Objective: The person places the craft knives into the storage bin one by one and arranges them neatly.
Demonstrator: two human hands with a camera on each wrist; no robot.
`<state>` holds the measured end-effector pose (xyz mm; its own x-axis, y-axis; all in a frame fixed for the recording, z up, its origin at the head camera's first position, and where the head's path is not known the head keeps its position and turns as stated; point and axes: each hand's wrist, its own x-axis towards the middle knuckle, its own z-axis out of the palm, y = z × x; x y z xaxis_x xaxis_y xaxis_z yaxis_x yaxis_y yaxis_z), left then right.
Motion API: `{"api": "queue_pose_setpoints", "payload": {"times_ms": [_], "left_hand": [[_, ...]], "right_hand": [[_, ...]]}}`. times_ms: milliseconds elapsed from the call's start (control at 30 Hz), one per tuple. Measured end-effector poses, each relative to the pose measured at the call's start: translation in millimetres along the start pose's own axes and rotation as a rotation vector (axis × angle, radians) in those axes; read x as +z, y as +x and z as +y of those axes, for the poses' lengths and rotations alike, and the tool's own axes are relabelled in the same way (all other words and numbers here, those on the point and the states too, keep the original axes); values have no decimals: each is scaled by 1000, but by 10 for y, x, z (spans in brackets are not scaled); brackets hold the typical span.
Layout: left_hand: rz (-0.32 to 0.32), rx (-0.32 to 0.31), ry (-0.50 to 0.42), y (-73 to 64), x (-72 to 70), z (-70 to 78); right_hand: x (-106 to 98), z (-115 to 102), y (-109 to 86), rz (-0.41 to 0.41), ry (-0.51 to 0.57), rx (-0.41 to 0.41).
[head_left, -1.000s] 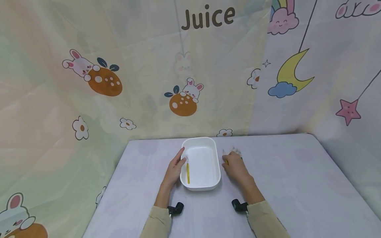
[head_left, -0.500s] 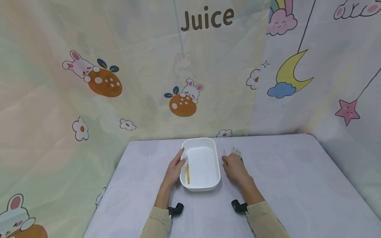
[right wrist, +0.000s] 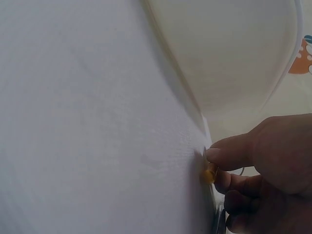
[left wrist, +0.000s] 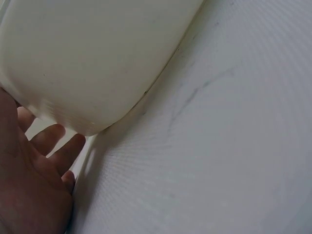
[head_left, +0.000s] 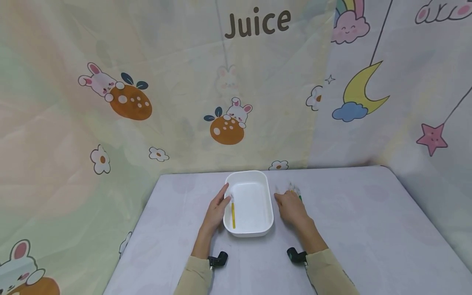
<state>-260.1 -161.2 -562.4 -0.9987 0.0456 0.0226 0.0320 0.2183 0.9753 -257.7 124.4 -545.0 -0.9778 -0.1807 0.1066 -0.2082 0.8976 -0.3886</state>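
Observation:
A white rectangular tray (head_left: 252,211) stands near the far edge of the table. My left hand (head_left: 215,212) holds its left side, thumb at the rim and fingers against the outer wall. Inside, along the left wall, lies a thin yellow stick with a pale end (head_left: 233,215). To the right of the tray, my right hand (head_left: 292,208) is low at the tabletop. In the right wrist view its thumb and fingers pinch a yellow stick (right wrist: 210,175), of which only the rounded end shows. Just beyond the knuckles lie several similar sticks with clear ends (head_left: 294,188), one green (head_left: 300,197), partly hidden by the hand.
The white tabletop (head_left: 368,229) extends to both sides. Behind it hangs a printed cloth backdrop (head_left: 177,114), close to the tray's far end. A dark strip-like thing (right wrist: 220,220) lies beneath the right fingers in the right wrist view.
The yellow stick seen earlier beside my right thumb is now hidden from the head view. A yellow bit shows beyond the knuckles. Left hand and tray have stayed put.

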Motion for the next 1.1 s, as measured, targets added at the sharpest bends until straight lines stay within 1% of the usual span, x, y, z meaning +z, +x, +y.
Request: {"api": "queue_pose_setpoints", "payload": {"times_ms": [133,400,633,800,1000,1100], "left_hand": [[1,4,7,-1,3,-5],[5,8,13,-2,2,-12],[4,22,13,-4,-4,-11],[-4,35,6,-1,-13,-17],[-6,32,2,3,-9,-23],[-4,34,-1,0,-6,-21]], "right_hand": [[-9,3,-7,5,1,1],[-69,-4,-30,31,120,22],[-93,-17,-16,29,163,57],[-131,-19,-16,92,232,65],[-176,8,4,224,333,15],[-190,15,16,244,389,7]]}}
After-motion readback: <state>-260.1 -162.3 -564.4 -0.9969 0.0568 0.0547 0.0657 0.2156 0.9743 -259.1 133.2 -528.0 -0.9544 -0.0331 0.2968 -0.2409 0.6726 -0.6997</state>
